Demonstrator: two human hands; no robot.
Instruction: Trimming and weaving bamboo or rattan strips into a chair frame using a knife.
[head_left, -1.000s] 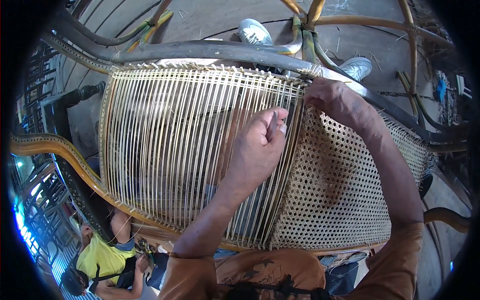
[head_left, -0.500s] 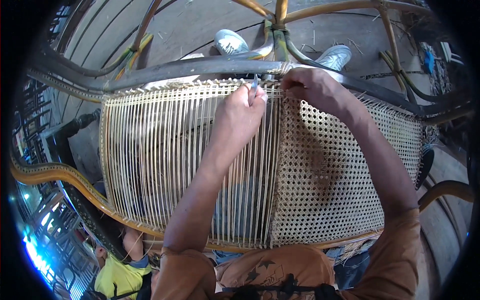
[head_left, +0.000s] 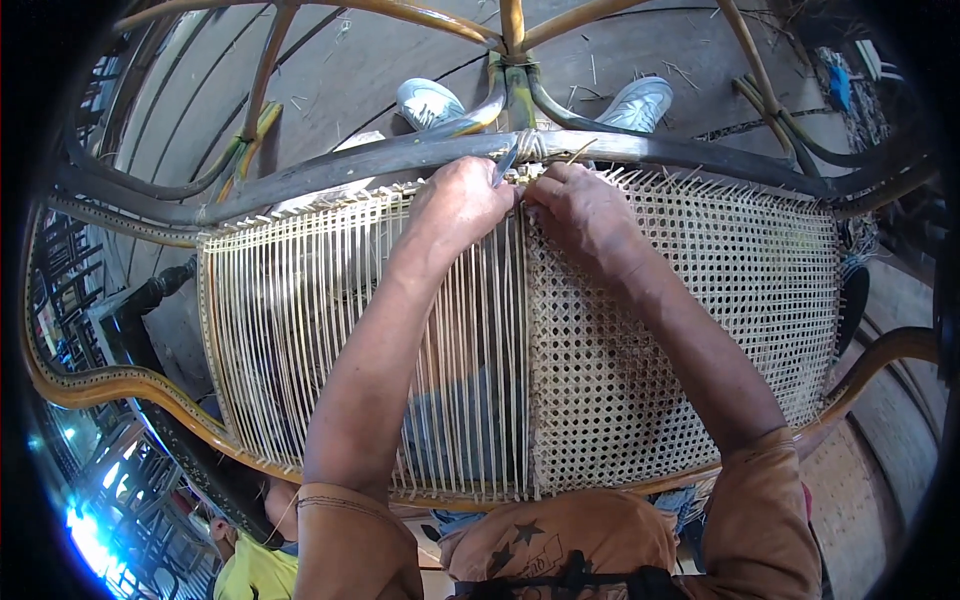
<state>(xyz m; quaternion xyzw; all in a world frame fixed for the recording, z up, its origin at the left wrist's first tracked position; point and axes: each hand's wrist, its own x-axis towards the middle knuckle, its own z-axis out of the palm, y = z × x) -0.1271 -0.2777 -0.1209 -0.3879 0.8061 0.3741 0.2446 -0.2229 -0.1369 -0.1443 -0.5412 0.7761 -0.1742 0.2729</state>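
Gripping a thin metal blade (head_left: 506, 162) in narrowly folded fingers, the person's left hand (head_left: 458, 200) works just to the left of the rail lashing (head_left: 531, 147) and a little nearer the body than it. The blade slants upward, its tip close beside the lashing. The right hand (head_left: 578, 208) bends down just to the right of the lashing and nearer the body, its fingers curled and bunched at the panel's edge; I cannot tell whether they pinch a strip. The two hands' fingertips nearly meet on the near side of the lashing.

The cane panel under both hands spreads from the lashing toward the body. To the left of the lashing it is a field of unwoven strands (head_left: 290, 320), pale and mostly parallel; to the right it is finished mesh (head_left: 690, 345) with small holes. The dark curved rail (head_left: 350, 165) runs out from the lashing on both sides. Beyond the lashing, a white shoe (head_left: 430, 104) lies to its left and another white shoe (head_left: 641, 105) to its right. Far to the left of the lashing and nearer the body, a yellow shirt (head_left: 262, 574) shows on another person.
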